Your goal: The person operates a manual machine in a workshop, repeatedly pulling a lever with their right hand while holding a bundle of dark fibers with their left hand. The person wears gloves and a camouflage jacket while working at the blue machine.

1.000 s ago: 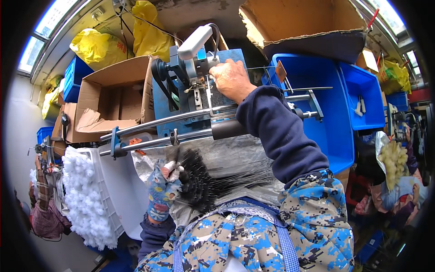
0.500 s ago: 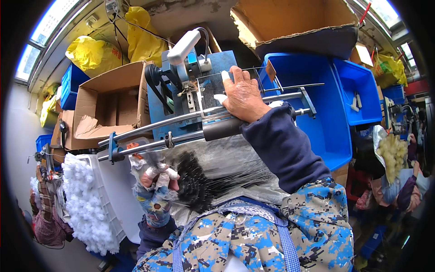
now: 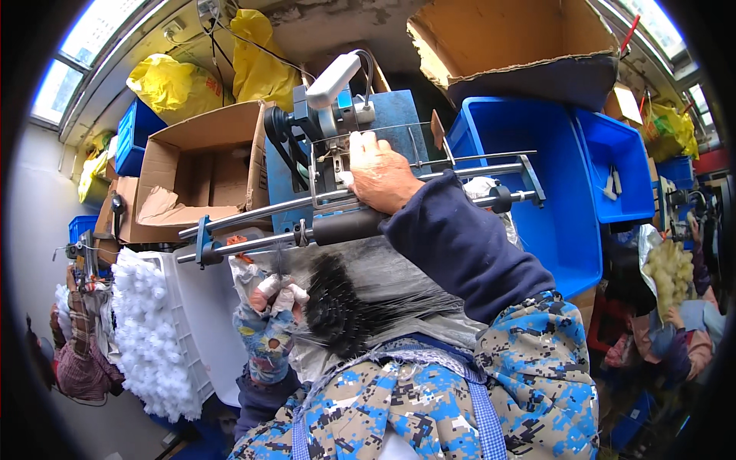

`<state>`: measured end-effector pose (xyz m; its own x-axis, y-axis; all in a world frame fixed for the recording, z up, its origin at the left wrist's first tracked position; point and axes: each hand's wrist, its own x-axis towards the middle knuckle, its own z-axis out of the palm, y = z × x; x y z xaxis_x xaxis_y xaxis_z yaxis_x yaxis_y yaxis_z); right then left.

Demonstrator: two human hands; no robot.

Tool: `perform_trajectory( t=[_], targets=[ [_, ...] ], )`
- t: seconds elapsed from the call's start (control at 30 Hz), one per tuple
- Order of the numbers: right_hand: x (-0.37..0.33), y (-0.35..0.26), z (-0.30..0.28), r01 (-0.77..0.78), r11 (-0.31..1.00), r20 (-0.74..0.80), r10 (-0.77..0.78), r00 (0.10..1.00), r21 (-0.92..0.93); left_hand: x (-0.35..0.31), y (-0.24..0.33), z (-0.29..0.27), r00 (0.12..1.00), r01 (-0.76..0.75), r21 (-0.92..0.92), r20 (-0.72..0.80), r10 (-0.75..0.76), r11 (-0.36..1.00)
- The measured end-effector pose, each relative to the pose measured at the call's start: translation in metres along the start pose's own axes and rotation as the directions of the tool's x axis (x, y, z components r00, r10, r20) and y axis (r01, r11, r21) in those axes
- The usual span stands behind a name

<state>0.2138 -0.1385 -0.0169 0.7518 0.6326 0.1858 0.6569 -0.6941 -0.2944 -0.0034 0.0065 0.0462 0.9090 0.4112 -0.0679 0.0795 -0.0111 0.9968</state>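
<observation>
My right hand (image 3: pixel 381 175) is closed over the sliding carriage (image 3: pixel 335 201) of a small blue bench machine (image 3: pixel 402 115), its taped fingertips beside the metal clamp under the motor. A black cylinder (image 3: pixel 349 228) rides on the front steel rod (image 3: pixel 257 245), just below that hand. Lower left, my left hand (image 3: pixel 272 299), with white tape on the fingers and a patterned sleeve cover, pinches something thin and dark above the fingertips. What it is I cannot make out. Beside this hand a heap of black wire-like bristles (image 3: pixel 337 310) lies on a grey sheet (image 3: pixel 399 268).
White fluffy pieces (image 3: pixel 149 337) fill a tray (image 3: pixel 188 330) at left. An open cardboard box (image 3: pixel 201 172) stands left of the machine, with yellow bags (image 3: pixel 172 86) behind. Blue bins (image 3: pixel 563 253) and another carton (image 3: pixel 529 42) are at right. Other people work at both sides.
My right hand has moved left along the rods, with the carriage and black cylinder. My left hand stays near the bristles, its fingers now less blurred. The whole view has shifted slightly.
</observation>
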Motion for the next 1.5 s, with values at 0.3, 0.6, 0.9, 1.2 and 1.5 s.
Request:
perform_trajectory(
  t=[0.3,0.6,0.9,1.2,1.5],
  targets=[
    [-0.013,0.062,-0.048,-0.14,0.963,-0.192,0.096,0.977,-0.23,0.006,-0.012,-0.016,0.999,0.017,-0.096,-0.043,-0.022,0.995],
    [-0.004,0.087,-0.024,-0.139,0.94,-0.197,0.079,0.977,-0.311,0.007,-0.016,-0.029,0.998,-0.069,-0.082,-0.019,0.068,0.994],
    [-0.009,0.085,-0.034,-0.087,0.941,-0.204,0.02,0.979,-0.328,0.001,-0.01,-0.031,0.998,-0.036,-0.105,-0.045,0.031,0.994],
    [-0.117,0.029,-0.101,0.084,0.969,-0.015,-0.083,0.996,0.234,0.008,-0.004,-0.052,0.985,-0.17,-0.24,-0.037,0.166,0.956],
    [-0.107,-0.064,-0.083,-0.031,-0.233,0.011,-0.085,0.996,0.972,-0.009,0.004,0.031,0.884,-0.322,0.401,0.451,0.121,0.858]
  ],
)
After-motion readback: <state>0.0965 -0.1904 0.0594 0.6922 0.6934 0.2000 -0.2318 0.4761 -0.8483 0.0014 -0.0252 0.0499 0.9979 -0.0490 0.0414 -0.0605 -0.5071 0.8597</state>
